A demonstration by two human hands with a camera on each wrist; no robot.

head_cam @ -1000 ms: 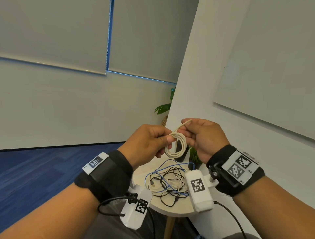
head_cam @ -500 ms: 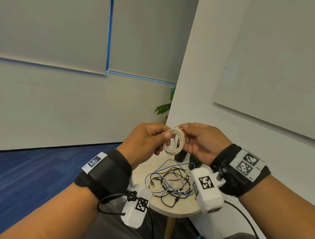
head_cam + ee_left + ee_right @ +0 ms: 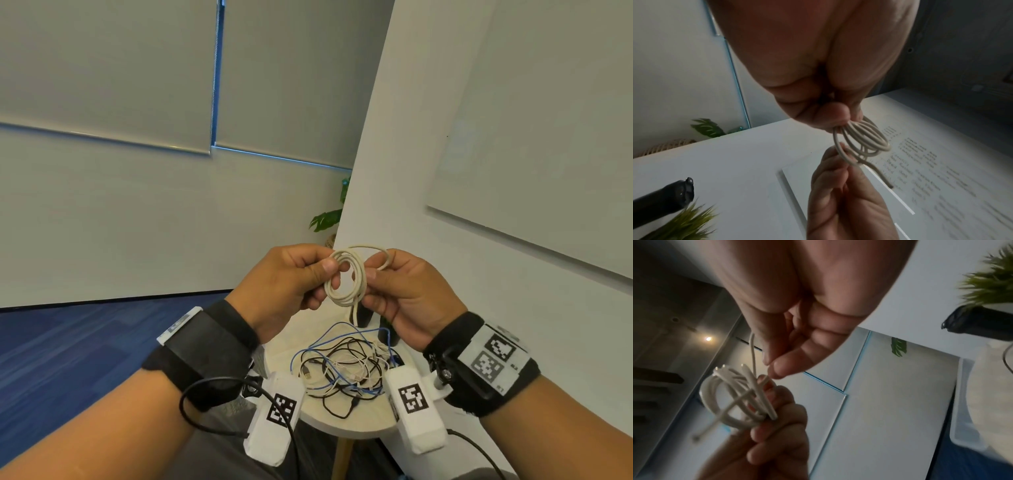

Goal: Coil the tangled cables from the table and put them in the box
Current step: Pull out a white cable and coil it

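A cream cable (image 3: 347, 281) is wound into a small coil, held in the air above the round table (image 3: 346, 426). My left hand (image 3: 291, 284) pinches the coil's left side between thumb and fingers. My right hand (image 3: 404, 291) pinches a loose loop of the same cable (image 3: 383, 260) at the coil's upper right. The left wrist view shows the coil (image 3: 863, 141) fanned out of the left fingers. Seen from the right wrist, the coil (image 3: 731, 399) has one strand running up to the right fingertips (image 3: 774, 368). A tangle of blue, black and white cables (image 3: 346, 370) lies on the table. No box is in view.
A white wall (image 3: 445, 171) stands close on the right. A small green plant (image 3: 990, 282) and a black object (image 3: 663, 201) are at the table's far side. Blue carpet (image 3: 68, 342) lies to the left.
The cable's free end, which stuck up from my right hand, has been bent over into a further loop at the coil's top. Both hands stayed together above the table.
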